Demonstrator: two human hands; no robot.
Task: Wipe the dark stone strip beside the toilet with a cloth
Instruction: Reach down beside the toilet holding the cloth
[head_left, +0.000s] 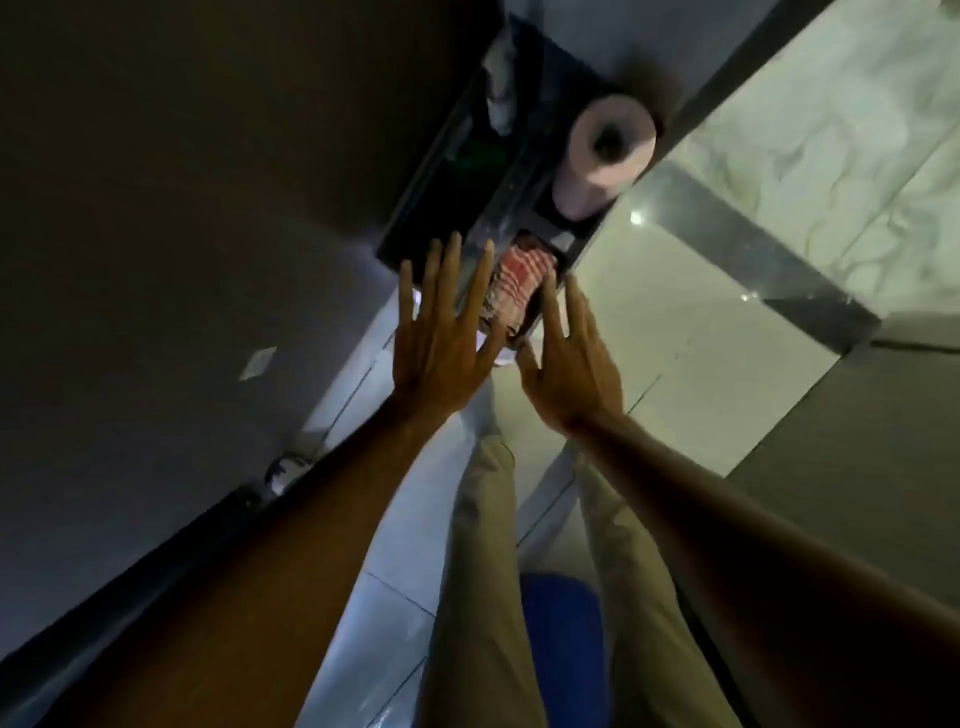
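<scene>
A red-and-white checked cloth (519, 278) lies bunched on the near end of a dark stone strip (511, 197) that runs away from me. My left hand (441, 332) hovers just left of the cloth with its fingers spread, holding nothing. My right hand (569, 358) is stretched out just right of the cloth, fingers apart and empty. Neither hand grips the cloth. The toilet is not in view.
A pink toilet paper roll (605, 150) stands farther along the strip. A white crumpled thing (498, 88) lies at its far end. A dark wall fills the left. Pale floor tiles (675, 322) lie to the right. My trouser legs and a blue object (561, 654) are below.
</scene>
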